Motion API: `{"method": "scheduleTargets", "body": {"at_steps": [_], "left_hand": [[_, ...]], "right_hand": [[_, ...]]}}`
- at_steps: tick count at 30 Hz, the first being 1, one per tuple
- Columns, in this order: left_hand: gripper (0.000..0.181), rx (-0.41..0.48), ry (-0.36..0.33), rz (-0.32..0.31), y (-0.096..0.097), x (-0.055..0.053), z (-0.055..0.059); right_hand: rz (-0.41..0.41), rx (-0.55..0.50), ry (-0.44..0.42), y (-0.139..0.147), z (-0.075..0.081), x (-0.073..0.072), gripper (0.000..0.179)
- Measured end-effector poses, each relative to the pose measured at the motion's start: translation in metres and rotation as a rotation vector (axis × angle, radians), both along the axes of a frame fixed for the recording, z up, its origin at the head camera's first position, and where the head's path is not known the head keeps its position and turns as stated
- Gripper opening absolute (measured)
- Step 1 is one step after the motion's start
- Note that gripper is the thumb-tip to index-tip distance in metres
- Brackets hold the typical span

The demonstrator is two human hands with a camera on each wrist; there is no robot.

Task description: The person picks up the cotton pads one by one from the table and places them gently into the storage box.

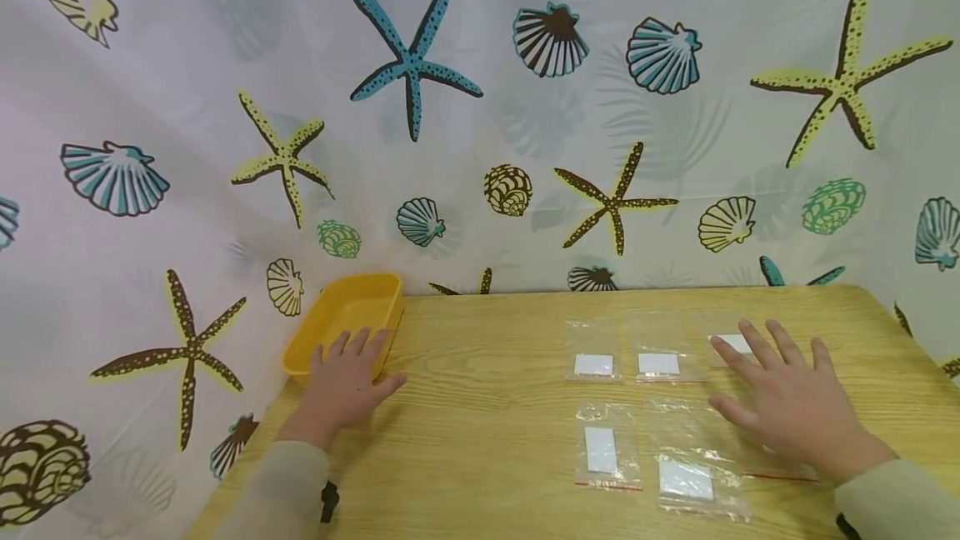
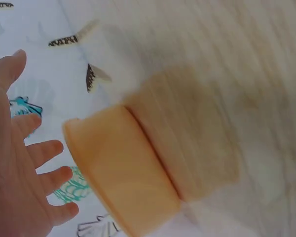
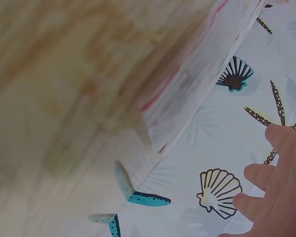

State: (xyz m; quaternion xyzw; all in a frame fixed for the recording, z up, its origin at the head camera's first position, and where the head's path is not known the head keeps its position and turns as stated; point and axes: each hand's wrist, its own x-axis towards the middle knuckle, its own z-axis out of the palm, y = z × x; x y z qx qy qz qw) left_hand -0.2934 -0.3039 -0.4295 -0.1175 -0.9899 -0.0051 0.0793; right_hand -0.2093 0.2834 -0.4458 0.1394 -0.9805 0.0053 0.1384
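My left hand (image 1: 341, 390) hovers by the near end of a yellow plastic tray (image 1: 330, 319), fingers spread and holding nothing. The left wrist view has that palm beside the tray's outer wall (image 2: 123, 168), with a gap between them. Over the right side of the table my right hand (image 1: 798, 407) is spread above small clear zip bags and grips nothing. It partly covers a bag with a red seal line (image 1: 780, 475) and another holding a white card (image 1: 731, 344). The right wrist view shows a bag with a red strip (image 3: 187, 79), apart from the fingers.
Several clear bags lie in two rows on the wood-grain table (image 1: 480, 407). White cards show in an upper bag (image 1: 594, 365), its neighbour (image 1: 658, 363), a lower bag (image 1: 600, 450) and a larger one (image 1: 686, 480). A shell-and-starfish curtain (image 1: 480, 107) hangs behind.
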Motion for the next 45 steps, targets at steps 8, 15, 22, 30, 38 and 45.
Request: {"method": "scheduleTargets", "body": {"at_steps": [8, 15, 22, 30, 38, 45], "left_hand": [[0.072, 0.04, -0.065, 0.026, -0.028, -0.005, -0.006], [0.041, 0.066, -0.083, -0.009, -0.04, -0.008, -0.009], [0.017, 0.049, -0.098, -0.001, -0.044, -0.015, -0.011], [0.017, 0.019, -0.081, -0.035, -0.045, -0.019, -0.012], [0.015, 0.029, -0.111, -0.068, -0.042, -0.017, -0.012], [0.013, 0.042, -0.132, -0.095, -0.032, -0.012, -0.01]], "right_hand": [[0.0, -0.005, -0.025, 0.0, 0.001, 0.003, 0.078], [0.005, -0.018, -0.043, -0.001, 0.001, 0.005, 0.077], [0.014, -0.034, -0.057, 0.0, 0.001, 0.006, 0.077], [0.012, -0.023, -0.053, 0.003, -0.001, 0.004, 0.078], [0.013, -0.016, -0.053, 0.002, -0.002, 0.003, 0.078], [0.016, -0.01, -0.053, 0.001, 0.001, 0.003, 0.077]]}}
